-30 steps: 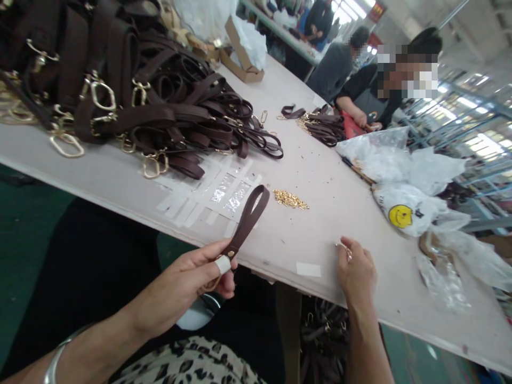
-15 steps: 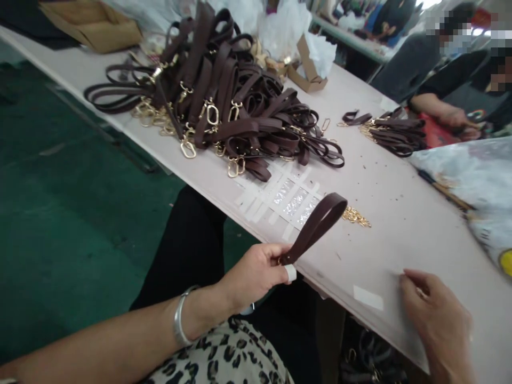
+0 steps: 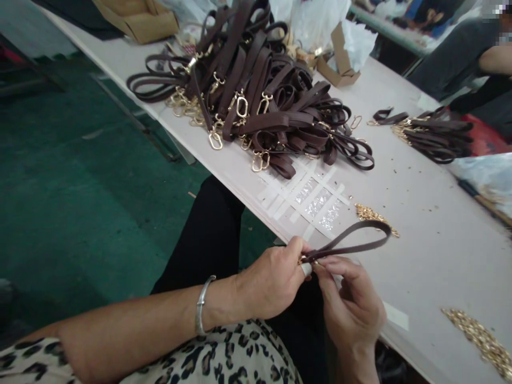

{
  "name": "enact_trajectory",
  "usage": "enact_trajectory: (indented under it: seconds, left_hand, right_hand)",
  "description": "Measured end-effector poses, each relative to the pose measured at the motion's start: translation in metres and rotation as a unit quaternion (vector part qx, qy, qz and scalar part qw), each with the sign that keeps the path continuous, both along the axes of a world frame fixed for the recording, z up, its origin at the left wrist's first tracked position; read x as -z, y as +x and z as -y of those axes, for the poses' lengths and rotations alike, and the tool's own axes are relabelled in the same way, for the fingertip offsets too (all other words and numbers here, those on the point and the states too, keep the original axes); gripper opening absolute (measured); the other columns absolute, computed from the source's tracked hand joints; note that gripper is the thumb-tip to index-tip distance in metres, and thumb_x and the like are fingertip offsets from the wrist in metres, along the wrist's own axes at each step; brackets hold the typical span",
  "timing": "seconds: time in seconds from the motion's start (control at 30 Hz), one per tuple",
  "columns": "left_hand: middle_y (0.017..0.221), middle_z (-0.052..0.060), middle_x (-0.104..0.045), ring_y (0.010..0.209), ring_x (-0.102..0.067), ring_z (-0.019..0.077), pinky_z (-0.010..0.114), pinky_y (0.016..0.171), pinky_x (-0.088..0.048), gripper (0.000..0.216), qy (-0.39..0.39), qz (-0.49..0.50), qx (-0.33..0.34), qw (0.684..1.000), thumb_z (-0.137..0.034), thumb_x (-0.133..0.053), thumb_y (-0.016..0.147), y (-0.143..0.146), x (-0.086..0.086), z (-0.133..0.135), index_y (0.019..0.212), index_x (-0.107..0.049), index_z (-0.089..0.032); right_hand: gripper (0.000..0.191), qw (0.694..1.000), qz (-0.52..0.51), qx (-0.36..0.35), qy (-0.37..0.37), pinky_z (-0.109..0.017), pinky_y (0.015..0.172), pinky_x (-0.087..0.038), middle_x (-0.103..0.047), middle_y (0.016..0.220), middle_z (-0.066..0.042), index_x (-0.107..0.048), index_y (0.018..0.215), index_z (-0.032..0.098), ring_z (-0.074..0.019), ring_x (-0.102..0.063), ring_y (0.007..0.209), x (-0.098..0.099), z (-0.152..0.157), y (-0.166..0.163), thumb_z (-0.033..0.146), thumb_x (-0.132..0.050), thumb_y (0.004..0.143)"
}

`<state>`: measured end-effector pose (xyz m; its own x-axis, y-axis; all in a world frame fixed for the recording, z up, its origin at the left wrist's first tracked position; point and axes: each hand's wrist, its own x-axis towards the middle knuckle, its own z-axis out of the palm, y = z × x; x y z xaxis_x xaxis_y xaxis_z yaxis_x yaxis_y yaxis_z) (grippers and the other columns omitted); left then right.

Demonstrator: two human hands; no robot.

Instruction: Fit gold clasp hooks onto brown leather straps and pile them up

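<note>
I see both hands meeting at the near edge of the table (image 3: 420,224), over my lap. My left hand (image 3: 272,282) pinches the near end of a brown strap loop (image 3: 352,242), thumb and forefinger closed on it right where a bit of gold hardware shows; the fingertip there wears a white tape wrap. My right hand (image 3: 352,309) comes up from below, fingertips closed on that same end, touching the left hand's fingers. So both are clamped on the strap, at one spot.

Key relation: the strap's long axis runs from the pinch away to the right and slightly up, out over the table, loop end free and nearly flat, just short of a small scatter of gold bits (image 3: 374,215). All of the strap lies right of and beyond the grip; nothing of it hangs toward me. Both hands are equally near the worked end; the right is closer to the free loop.

Around: a grid of tape strips (image 3: 308,194) stuck on the table just beyond the hands, a big pile of finished straps (image 3: 256,90) with gold clasps further up left, a smaller bunch of straps (image 3: 432,136) far right by another person's arm (image 3: 494,58), more gold bits (image 3: 480,338) near right, a cardboard box (image 3: 136,18) at top
</note>
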<state>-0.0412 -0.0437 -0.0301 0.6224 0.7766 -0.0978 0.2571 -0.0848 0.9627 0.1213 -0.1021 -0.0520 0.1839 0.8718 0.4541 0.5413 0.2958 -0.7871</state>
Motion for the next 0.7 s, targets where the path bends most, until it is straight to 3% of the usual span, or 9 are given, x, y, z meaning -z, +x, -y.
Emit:
enact_trajectory:
  seconds: [0.23, 0.33, 0.5, 0.6, 0.7]
  left_hand:
    - [0.086, 0.005, -0.073, 0.071, -0.069, 0.0143, 0.022, 0.061, -0.054, 0.019, -0.042, 0.042, 0.012, 0.998, -0.019, -0.039, 0.098, -0.003, 0.004, 0.003, 0.111, -0.054, -0.016]
    - [0.086, 0.006, -0.073, 0.072, -0.07, 0.0141, 0.022, 0.063, -0.055, 0.019, -0.014, 0.057, 0.032, 0.998, -0.015, -0.041, 0.097, -0.005, 0.005, 0.003, 0.11, -0.054, -0.015]
    - [0.086, 0.007, -0.072, 0.072, -0.071, 0.0154, 0.021, 0.061, -0.055, 0.017, -0.014, 0.073, 0.068, 0.995, -0.016, -0.04, 0.098, -0.003, 0.009, 0.004, 0.111, -0.051, -0.014]
    - [0.086, 0.008, -0.072, 0.071, -0.071, 0.0156, 0.022, 0.062, -0.055, 0.018, -0.015, 0.083, 0.064, 0.994, -0.019, -0.038, 0.1, -0.002, 0.013, 0.005, 0.112, -0.05, -0.014]
    - [0.086, 0.008, -0.072, 0.073, -0.071, 0.0161, 0.023, 0.066, -0.055, 0.02, 0.039, 0.082, 0.073, 0.993, -0.016, -0.038, 0.099, -0.004, 0.013, 0.004, 0.114, -0.05, -0.013]
  right_hand:
    - [0.016, 1.0, 0.008, -0.026, 0.006, -0.032, 0.077, -0.055, -0.071, 0.091, -0.002, -0.063, 0.088, 0.021, -0.0172, -0.069, 0.087, -0.003, 0.0, 0.004, 0.007, -0.068, 0.084]
    - [0.02, 0.999, 0.029, -0.036, 0.007, -0.031, 0.078, -0.056, -0.071, 0.091, -0.002, -0.065, 0.09, 0.022, -0.0165, -0.068, 0.087, -0.004, 0.004, 0.005, 0.004, -0.068, 0.083]
    - [0.017, 0.999, -0.042, 0.023, 0.012, -0.027, 0.075, -0.057, -0.069, 0.091, -0.003, -0.064, 0.091, 0.021, -0.0151, -0.066, 0.086, -0.001, 0.008, -0.004, 0.007, -0.07, 0.082]
    - [0.013, 0.994, -0.085, 0.063, -0.035, -0.026, 0.07, -0.058, -0.068, 0.089, -0.003, -0.064, 0.091, 0.02, -0.0152, -0.067, 0.082, 0.0, 0.009, -0.007, 0.016, -0.073, 0.083]
    - [0.023, 0.978, -0.143, 0.105, -0.107, -0.023, 0.063, -0.058, -0.068, 0.084, -0.002, -0.06, 0.092, 0.019, -0.0144, -0.068, 0.073, 0.003, 0.011, -0.003, 0.025, -0.078, 0.079]
